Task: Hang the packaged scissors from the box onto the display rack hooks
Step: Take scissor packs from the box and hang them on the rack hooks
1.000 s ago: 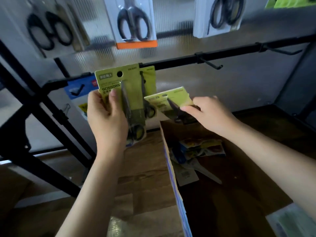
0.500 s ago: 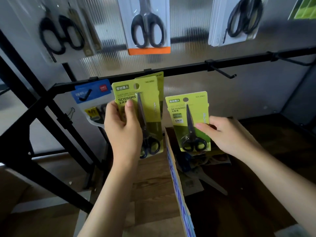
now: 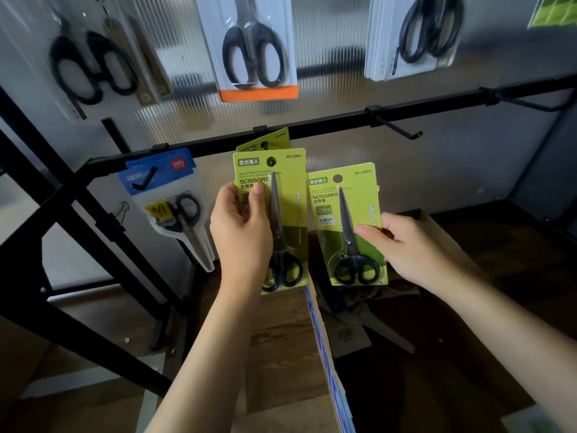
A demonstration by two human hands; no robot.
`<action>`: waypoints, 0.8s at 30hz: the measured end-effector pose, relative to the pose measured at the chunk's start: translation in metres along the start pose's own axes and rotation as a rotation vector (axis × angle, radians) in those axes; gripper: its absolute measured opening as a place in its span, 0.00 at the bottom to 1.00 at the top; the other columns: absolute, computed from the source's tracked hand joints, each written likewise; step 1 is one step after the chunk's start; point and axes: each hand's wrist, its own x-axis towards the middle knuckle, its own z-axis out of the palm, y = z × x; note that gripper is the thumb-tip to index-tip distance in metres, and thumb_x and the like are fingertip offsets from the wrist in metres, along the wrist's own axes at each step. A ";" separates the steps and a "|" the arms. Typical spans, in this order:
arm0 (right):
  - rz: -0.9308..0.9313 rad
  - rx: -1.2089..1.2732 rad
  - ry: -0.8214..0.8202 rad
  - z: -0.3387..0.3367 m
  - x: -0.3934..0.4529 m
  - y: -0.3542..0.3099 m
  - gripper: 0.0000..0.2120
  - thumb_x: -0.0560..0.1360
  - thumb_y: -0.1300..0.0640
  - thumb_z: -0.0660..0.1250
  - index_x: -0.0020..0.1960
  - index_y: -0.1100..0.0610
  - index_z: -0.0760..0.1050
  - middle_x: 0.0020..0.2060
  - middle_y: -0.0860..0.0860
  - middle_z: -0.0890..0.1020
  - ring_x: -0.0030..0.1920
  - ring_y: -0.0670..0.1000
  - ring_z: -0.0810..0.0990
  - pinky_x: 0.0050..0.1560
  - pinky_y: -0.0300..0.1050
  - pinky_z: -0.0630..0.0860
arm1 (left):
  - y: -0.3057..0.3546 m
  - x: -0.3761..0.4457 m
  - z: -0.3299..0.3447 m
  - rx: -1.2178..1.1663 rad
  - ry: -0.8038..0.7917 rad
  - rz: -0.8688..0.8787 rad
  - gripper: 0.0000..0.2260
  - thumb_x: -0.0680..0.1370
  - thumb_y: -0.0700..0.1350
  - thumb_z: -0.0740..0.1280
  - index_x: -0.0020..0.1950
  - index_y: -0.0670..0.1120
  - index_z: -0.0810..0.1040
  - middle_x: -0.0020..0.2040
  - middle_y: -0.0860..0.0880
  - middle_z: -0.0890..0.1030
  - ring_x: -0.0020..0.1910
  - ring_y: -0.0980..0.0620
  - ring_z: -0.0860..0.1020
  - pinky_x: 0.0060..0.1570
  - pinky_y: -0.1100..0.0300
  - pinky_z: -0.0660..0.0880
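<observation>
Your left hand (image 3: 240, 232) grips a green scissors pack (image 3: 274, 195) up at the rail hook (image 3: 265, 145); just right of it, your right hand (image 3: 409, 248) holds a second pack (image 3: 349, 214) above the box (image 3: 321, 339).

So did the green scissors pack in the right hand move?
Yes. The green cardboard scissors pack in the right hand came up out of the brown cardboard box, from tipped flat to upright, toward the black metal rack bar.

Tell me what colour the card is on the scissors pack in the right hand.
Yellow-green card, black scissor handles; head view.
</observation>
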 end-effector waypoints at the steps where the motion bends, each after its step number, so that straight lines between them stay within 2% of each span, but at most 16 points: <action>1: 0.008 0.003 0.005 0.001 0.000 0.004 0.18 0.79 0.54 0.61 0.31 0.50 0.64 0.18 0.32 0.70 0.22 0.37 0.69 0.25 0.28 0.63 | -0.001 0.000 0.001 0.001 0.001 -0.009 0.04 0.80 0.45 0.63 0.46 0.49 0.74 0.36 0.54 0.74 0.30 0.62 0.69 0.31 0.68 0.66; 3: 0.021 0.008 -0.001 0.001 0.000 0.006 0.15 0.79 0.54 0.61 0.34 0.51 0.69 0.20 0.31 0.71 0.24 0.36 0.70 0.26 0.27 0.64 | -0.002 0.001 0.003 0.015 0.007 -0.024 0.05 0.80 0.45 0.63 0.46 0.46 0.74 0.33 0.56 0.72 0.27 0.63 0.67 0.29 0.70 0.64; 5: 0.018 0.027 -0.013 0.001 -0.001 0.006 0.14 0.80 0.54 0.61 0.36 0.47 0.68 0.21 0.29 0.71 0.25 0.33 0.71 0.27 0.25 0.65 | -0.005 0.003 0.005 0.034 0.013 -0.036 0.07 0.80 0.45 0.63 0.44 0.44 0.73 0.32 0.56 0.70 0.26 0.63 0.66 0.27 0.71 0.62; 7: 0.028 0.036 -0.004 0.000 0.000 0.008 0.16 0.79 0.54 0.61 0.34 0.48 0.66 0.18 0.41 0.72 0.24 0.35 0.71 0.25 0.26 0.64 | -0.006 0.006 0.007 0.049 0.011 -0.060 0.07 0.80 0.45 0.63 0.45 0.44 0.73 0.32 0.55 0.71 0.25 0.64 0.67 0.27 0.72 0.63; 9: 0.047 0.037 0.022 0.002 0.003 0.014 0.16 0.79 0.50 0.62 0.34 0.54 0.69 0.22 0.48 0.70 0.22 0.41 0.70 0.23 0.29 0.64 | -0.007 0.009 0.011 0.054 0.009 -0.098 0.06 0.80 0.46 0.62 0.47 0.45 0.74 0.34 0.55 0.72 0.26 0.66 0.69 0.28 0.73 0.65; 11: 0.068 0.076 0.019 0.008 0.005 0.022 0.19 0.78 0.45 0.61 0.42 0.61 0.75 0.29 0.56 0.77 0.25 0.44 0.72 0.26 0.32 0.68 | -0.008 0.013 0.014 0.064 0.015 -0.136 0.06 0.80 0.46 0.62 0.46 0.45 0.73 0.34 0.56 0.71 0.26 0.68 0.69 0.28 0.75 0.65; 12: 0.073 0.082 0.025 0.009 0.006 0.024 0.19 0.78 0.45 0.61 0.45 0.63 0.76 0.28 0.57 0.76 0.24 0.44 0.70 0.25 0.32 0.65 | -0.008 0.016 0.016 0.069 0.020 -0.154 0.06 0.80 0.46 0.62 0.45 0.46 0.72 0.33 0.56 0.70 0.26 0.67 0.69 0.27 0.75 0.65; 14: 0.066 0.068 0.031 0.009 0.005 0.026 0.16 0.79 0.49 0.61 0.46 0.62 0.77 0.26 0.53 0.72 0.22 0.44 0.64 0.22 0.32 0.59 | -0.009 0.023 0.019 0.076 0.020 -0.184 0.07 0.80 0.47 0.62 0.43 0.46 0.70 0.32 0.56 0.69 0.26 0.63 0.67 0.25 0.74 0.64; 18: 0.038 0.052 0.032 0.007 0.003 0.026 0.14 0.79 0.50 0.62 0.44 0.59 0.78 0.29 0.54 0.76 0.24 0.45 0.67 0.23 0.32 0.60 | -0.010 0.037 0.024 0.074 0.008 -0.245 0.07 0.81 0.47 0.61 0.45 0.46 0.71 0.33 0.55 0.71 0.28 0.61 0.67 0.24 0.73 0.63; 19: 0.034 0.060 0.025 0.008 0.004 0.029 0.14 0.79 0.50 0.62 0.47 0.60 0.79 0.32 0.56 0.79 0.26 0.47 0.71 0.25 0.34 0.63 | -0.010 0.038 0.024 0.073 -0.001 -0.253 0.06 0.81 0.47 0.61 0.46 0.46 0.71 0.34 0.55 0.72 0.28 0.61 0.68 0.25 0.72 0.64; 21: 0.036 0.091 0.011 0.011 0.005 0.033 0.15 0.79 0.49 0.61 0.51 0.60 0.79 0.41 0.58 0.83 0.34 0.55 0.77 0.33 0.44 0.72 | -0.010 0.038 0.022 0.069 -0.021 -0.254 0.06 0.81 0.48 0.61 0.48 0.47 0.72 0.34 0.55 0.73 0.29 0.61 0.69 0.26 0.70 0.65; 22: 0.032 0.112 0.006 0.010 0.006 0.033 0.14 0.79 0.49 0.61 0.51 0.59 0.79 0.41 0.57 0.83 0.34 0.55 0.78 0.34 0.45 0.73 | -0.009 0.037 0.020 0.068 -0.027 -0.258 0.05 0.80 0.48 0.61 0.49 0.47 0.73 0.34 0.55 0.74 0.29 0.61 0.69 0.27 0.69 0.66; 24: 0.011 0.159 -0.006 0.010 0.007 0.027 0.10 0.79 0.50 0.62 0.52 0.54 0.79 0.38 0.47 0.83 0.34 0.46 0.78 0.34 0.40 0.75 | -0.008 0.034 0.016 0.085 -0.029 -0.283 0.06 0.80 0.48 0.63 0.53 0.47 0.74 0.37 0.55 0.74 0.32 0.61 0.71 0.29 0.69 0.66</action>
